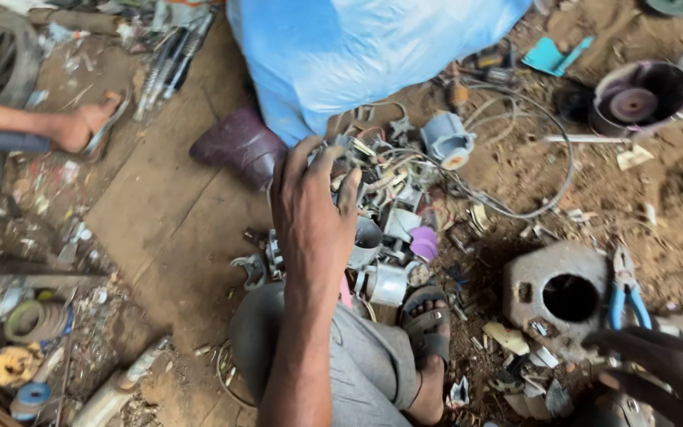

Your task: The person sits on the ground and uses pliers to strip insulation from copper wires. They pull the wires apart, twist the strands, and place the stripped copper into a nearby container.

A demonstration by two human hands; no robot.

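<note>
**A hand digs in a pile of scrap**

The person sits on the dirt ground with one knee bent and a foot in a dark sandal (427, 320). The left hand (311, 209) reaches out over a messy pile of scrap parts (389, 213). Its fingers are spread wide and bent down at the tips, right on the small metal bits and wires. I cannot tell if they have hold of a piece yet. The pile sits just past the knee, in front of a big blue sack (357, 47).

The right hand (662, 375) is low in the corner, dark and blurry. Its fingers look loosely open, and I cannot see anything in them. Blue-handled pliers (624, 292) lie just above it, next to a grey metal block with a round hole (559, 292).

The pile looks full and mixed up, so the sorting seems only just started, with lots left to pick through.

Far off to the side, another person's hand (81, 126) rests on the ground
</note>
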